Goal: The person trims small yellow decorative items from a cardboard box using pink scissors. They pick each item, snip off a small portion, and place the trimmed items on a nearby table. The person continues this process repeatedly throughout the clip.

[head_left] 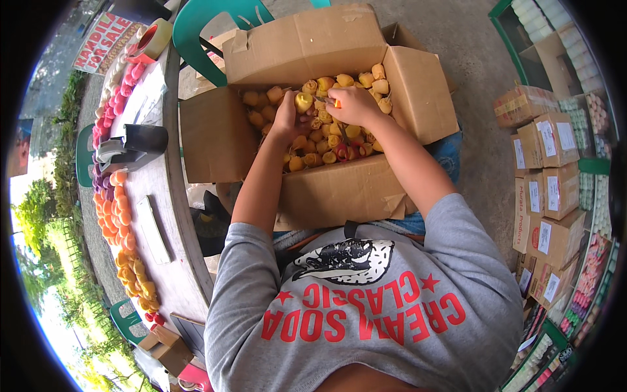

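An open cardboard box in front of me holds many yellow and orange rose-shaped candles. Over its far middle, my left hand has its fingers closed around one yellow rose-shaped candle. From the right, my right hand grips a small orange-handled metal tool. The tool's metal end points at the held candle; whether it touches, and whether it is scissors or pliers, I cannot make out. A few red pieces lie among the candles near the box's front side.
A long white table runs along my left, with rows of pink, orange and yellow candles, a black tape dispenser and a tape roll. Behind the box stands a green chair. Stacked cartons and shelves fill the right.
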